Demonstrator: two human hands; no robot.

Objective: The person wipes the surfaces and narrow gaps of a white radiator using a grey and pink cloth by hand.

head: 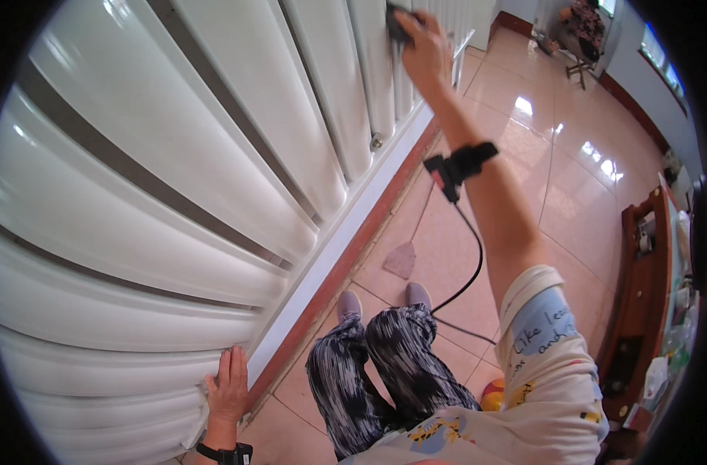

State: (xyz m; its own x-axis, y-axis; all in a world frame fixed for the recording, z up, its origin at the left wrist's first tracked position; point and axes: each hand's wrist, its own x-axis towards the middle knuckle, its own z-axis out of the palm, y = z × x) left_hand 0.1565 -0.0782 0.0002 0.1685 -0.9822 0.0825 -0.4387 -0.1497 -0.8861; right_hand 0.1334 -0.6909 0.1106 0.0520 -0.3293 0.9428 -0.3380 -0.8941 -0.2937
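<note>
A tall white column radiator fills the left and top of the head view. My right hand reaches far up along it and grips a small black object against one of the far columns. Blur hides exactly what that object is. Low on the near side, my left hand lies flat at the radiator's lower edge, holding nothing. A black strap with a device sits on my right forearm, and a black band circles my left wrist.
Below the radiator run a white ledge and red baseboard. A black cable hangs from the forearm device. Pink tiles cover the floor. A brown wooden cabinet stands right; a person sits in the far corner.
</note>
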